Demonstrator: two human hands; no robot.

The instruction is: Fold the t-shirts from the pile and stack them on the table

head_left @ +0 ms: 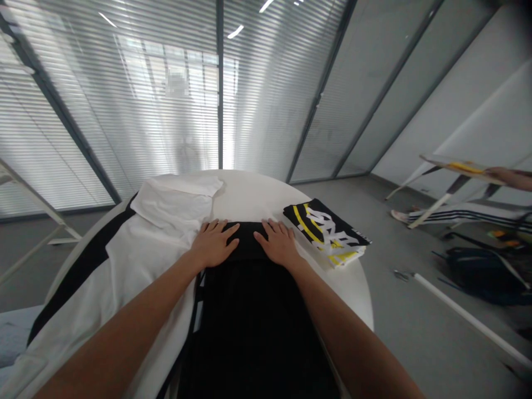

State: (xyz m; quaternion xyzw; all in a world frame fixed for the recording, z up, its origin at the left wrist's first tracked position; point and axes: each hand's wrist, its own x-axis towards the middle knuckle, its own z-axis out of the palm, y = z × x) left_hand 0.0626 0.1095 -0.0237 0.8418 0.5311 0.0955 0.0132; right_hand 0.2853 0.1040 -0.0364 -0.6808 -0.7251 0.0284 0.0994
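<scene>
Item: white-and-black garment (137, 266), spread flat over a round white desk (253, 194), black panel nearest. Left hand (214, 244) and right hand (278, 244): each grip open, palm down on the black panel, fingers spread. Just right of the right hand: folded black, yellow and white garment (326, 233). Farther right, on the grey floor (415, 343): dark bag (477, 274), white pole (469, 318). Beyond: a co-worker's hand (505, 177) at a tilted board (461, 164).

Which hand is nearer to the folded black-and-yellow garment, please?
Right: the right hand lies close beside the garment, while the left hand lies farther away.
</scene>
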